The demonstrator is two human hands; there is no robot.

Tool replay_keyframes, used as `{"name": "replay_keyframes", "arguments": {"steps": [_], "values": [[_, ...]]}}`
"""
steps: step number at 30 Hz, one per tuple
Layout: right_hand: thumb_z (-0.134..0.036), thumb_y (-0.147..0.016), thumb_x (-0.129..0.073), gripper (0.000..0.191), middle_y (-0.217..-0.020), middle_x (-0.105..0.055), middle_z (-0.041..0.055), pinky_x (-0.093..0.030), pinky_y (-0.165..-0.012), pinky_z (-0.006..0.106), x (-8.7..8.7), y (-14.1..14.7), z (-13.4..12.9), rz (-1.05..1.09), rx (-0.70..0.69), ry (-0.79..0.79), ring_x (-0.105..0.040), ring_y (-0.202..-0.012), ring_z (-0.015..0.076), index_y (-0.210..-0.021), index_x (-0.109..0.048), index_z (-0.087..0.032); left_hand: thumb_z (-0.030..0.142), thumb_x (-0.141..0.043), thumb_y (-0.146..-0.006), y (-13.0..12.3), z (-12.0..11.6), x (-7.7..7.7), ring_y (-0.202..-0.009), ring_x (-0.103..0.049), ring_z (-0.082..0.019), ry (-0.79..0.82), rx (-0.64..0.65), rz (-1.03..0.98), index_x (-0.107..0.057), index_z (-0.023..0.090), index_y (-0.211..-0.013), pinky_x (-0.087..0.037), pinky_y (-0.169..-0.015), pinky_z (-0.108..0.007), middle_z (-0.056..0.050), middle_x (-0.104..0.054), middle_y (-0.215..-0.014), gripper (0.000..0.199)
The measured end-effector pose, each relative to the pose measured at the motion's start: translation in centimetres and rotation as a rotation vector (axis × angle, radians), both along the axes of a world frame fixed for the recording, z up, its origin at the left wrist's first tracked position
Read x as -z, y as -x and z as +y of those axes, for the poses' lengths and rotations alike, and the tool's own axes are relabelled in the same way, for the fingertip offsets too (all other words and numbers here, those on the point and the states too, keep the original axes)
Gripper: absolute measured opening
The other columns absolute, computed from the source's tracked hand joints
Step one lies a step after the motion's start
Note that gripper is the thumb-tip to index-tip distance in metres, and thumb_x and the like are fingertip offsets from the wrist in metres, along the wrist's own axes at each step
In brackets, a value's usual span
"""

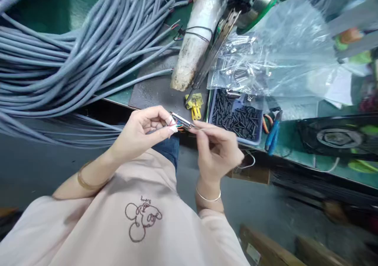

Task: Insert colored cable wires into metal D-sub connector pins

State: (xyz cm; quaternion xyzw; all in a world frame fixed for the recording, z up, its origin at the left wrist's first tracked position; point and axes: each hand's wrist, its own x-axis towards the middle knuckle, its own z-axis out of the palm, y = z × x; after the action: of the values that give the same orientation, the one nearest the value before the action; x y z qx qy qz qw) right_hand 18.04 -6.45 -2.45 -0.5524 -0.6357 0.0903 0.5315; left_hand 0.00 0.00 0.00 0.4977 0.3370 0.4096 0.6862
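Observation:
A small metal-edged connector (181, 120) with coloured wires is held between my two hands, over the table's front edge. My left hand (149, 129) pinches the thin coloured wires (178, 127) at the connector's left end, thumb against fingers. The thumb and fingers of my right hand (217, 146) close on the connector's right end. Just beyond the connector lies a yellow plastic piece (195, 106) on a dark mat (159, 89).
Grey cables (73, 69) cover the left side. A wrapped cylinder (195, 37) and a metal bar (215, 47) reach toward my hands. A bin of black parts (236, 118), a plastic bag (289, 57) and blue-handled pliers (273, 134) lie right. A black device (339, 137) stands farther right.

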Motion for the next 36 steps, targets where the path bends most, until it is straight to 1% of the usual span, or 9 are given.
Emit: {"name": "replay_keyframes", "arguments": {"steps": [3, 5, 8, 10, 12, 15, 18, 24, 36], "values": [[-0.008, -0.088, -0.073, 0.017, -0.095, -0.08, -0.0005, -0.065, -0.078, 0.027, 0.2, 0.6, 1.1, -0.012, -0.015, -0.035, -0.078, -0.089, 0.0139, -0.093, -0.068, -0.023, 0.014, -0.078, -0.073, -0.1, 0.1, 0.4, -0.064, -0.058, -0.006, -0.066, -0.086, 0.042, -0.07, 0.015, -0.073, -0.048, -0.058, -0.015, -0.001, -0.066, -0.077, 0.009], [-0.006, -0.087, -0.073, 0.019, -0.093, -0.08, -0.001, -0.065, -0.078, 0.027, 0.3, 0.7, 1.6, -0.083, 0.021, -0.113, -0.078, -0.086, 0.0135, -0.093, -0.068, -0.023, 0.015, -0.078, -0.072, -0.3, 0.1, 0.7, -0.067, -0.06, -0.008, -0.077, -0.126, 0.068, -0.07, 0.015, -0.072, -0.05, -0.06, -0.017, -0.003, -0.069, -0.081, 0.008], [-0.006, -0.086, -0.074, 0.02, -0.093, -0.081, 0.0, -0.064, -0.077, 0.027, 0.4, 0.7, 2.0, -0.239, 0.072, -0.233, -0.078, -0.084, 0.0141, -0.095, -0.069, -0.023, 0.017, -0.078, -0.071, -0.9, 0.1, 1.1, -0.061, -0.059, -0.008, -0.022, -0.134, 0.103, -0.069, 0.014, -0.071, -0.049, -0.055, -0.017, -0.003, -0.07, -0.078, 0.009], [-0.007, -0.086, -0.074, 0.019, -0.094, -0.081, 0.0008, -0.064, -0.078, 0.027, 0.4, 0.6, 2.2, -0.261, 0.06, -0.221, -0.078, -0.084, 0.0144, -0.094, -0.068, -0.023, 0.017, -0.077, -0.07, -1.2, 0.2, 1.3, -0.056, -0.055, -0.006, 0.019, -0.137, 0.112, -0.067, 0.014, -0.069, -0.045, -0.051, -0.016, -0.002, -0.069, -0.073, 0.011], [-0.007, -0.086, -0.074, 0.018, -0.094, -0.081, 0.0008, -0.064, -0.078, 0.027, 0.3, 0.6, 2.4, -0.22, 0.044, -0.173, -0.078, -0.085, 0.0142, -0.091, -0.066, -0.023, 0.017, -0.077, -0.068, -1.5, 0.5, 1.3, -0.054, -0.054, -0.005, 0.025, -0.163, 0.104, -0.065, 0.014, -0.068, -0.043, -0.05, -0.016, 0.0, -0.068, -0.07, 0.012], [-0.006, -0.086, -0.072, 0.018, -0.093, -0.081, 0.001, -0.063, -0.076, 0.027, 0.2, 0.6, 2.7, -0.174, 0.027, -0.152, -0.078, -0.085, 0.0137, -0.086, -0.063, -0.022, 0.016, -0.076, -0.068, -1.9, 1.0, 1.3, -0.058, -0.058, -0.006, -0.003, -0.217, 0.088, -0.065, 0.014, -0.066, -0.046, -0.054, -0.015, 0.0, -0.068, -0.07, 0.012], [-0.007, -0.087, -0.07, 0.019, -0.094, -0.081, 0.0009, -0.063, -0.074, 0.028, 0.2, 0.6, 3.1, -0.178, 0.021, -0.155, -0.078, -0.084, 0.0143, -0.085, -0.061, -0.023, 0.016, -0.075, -0.068, -2.2, 1.3, 1.4, -0.061, -0.06, -0.007, -0.023, -0.25, 0.09, -0.065, 0.014, -0.065, -0.047, -0.057, -0.016, 0.0, -0.069, -0.071, 0.011], [-0.006, -0.086, -0.071, 0.02, -0.092, -0.079, -0.0003, -0.063, -0.075, 0.029, 0.2, 0.4, 3.9, -0.167, 0.009, -0.145, -0.077, -0.084, 0.0147, -0.083, -0.06, -0.023, 0.017, -0.076, -0.067, -2.4, 2.0, 1.3, -0.064, -0.063, -0.008, -0.037, -0.227, 0.1, -0.066, 0.015, -0.064, -0.049, -0.057, -0.017, -0.001, -0.071, -0.073, 0.011], [-0.007, -0.086, -0.072, 0.02, -0.092, -0.079, -0.001, -0.062, -0.076, 0.028, 0.0, 0.1, 4.2, -0.186, 0.001, -0.163, -0.077, -0.084, 0.0141, -0.087, -0.061, -0.023, 0.016, -0.073, -0.064, -2.7, 2.6, 1.0, -0.06, -0.059, -0.007, -0.043, -0.247, 0.158, -0.062, 0.016, -0.062, -0.045, -0.053, -0.016, -0.001, -0.07, -0.073, 0.011]]}}
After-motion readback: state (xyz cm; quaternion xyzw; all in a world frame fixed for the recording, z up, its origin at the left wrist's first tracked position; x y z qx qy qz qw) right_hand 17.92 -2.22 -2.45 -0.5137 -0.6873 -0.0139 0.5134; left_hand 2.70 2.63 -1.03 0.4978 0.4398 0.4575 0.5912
